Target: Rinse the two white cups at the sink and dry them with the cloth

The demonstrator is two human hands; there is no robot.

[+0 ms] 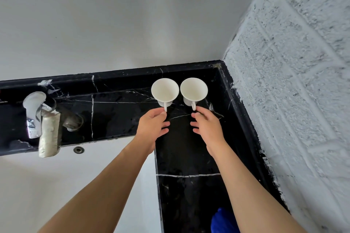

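Note:
Two white cups stand upright side by side on the black marble counter [189,157] in the far right corner. The left cup [165,90] has its handle pinched between thumb and forefinger of my left hand [153,125]. The right cup [194,89] has its handle touched by the fingertips of my right hand [206,125], whose other fingers are spread. A blue cloth [222,220] lies on the counter at the near edge, partly hidden under my right forearm.
A white sink basin [56,185] fills the lower left, with a drain overflow hole [78,149]. A chrome tap [35,113] with a taped spout [49,136] stands at the left. A rough white brick wall [293,100] borders the counter on the right.

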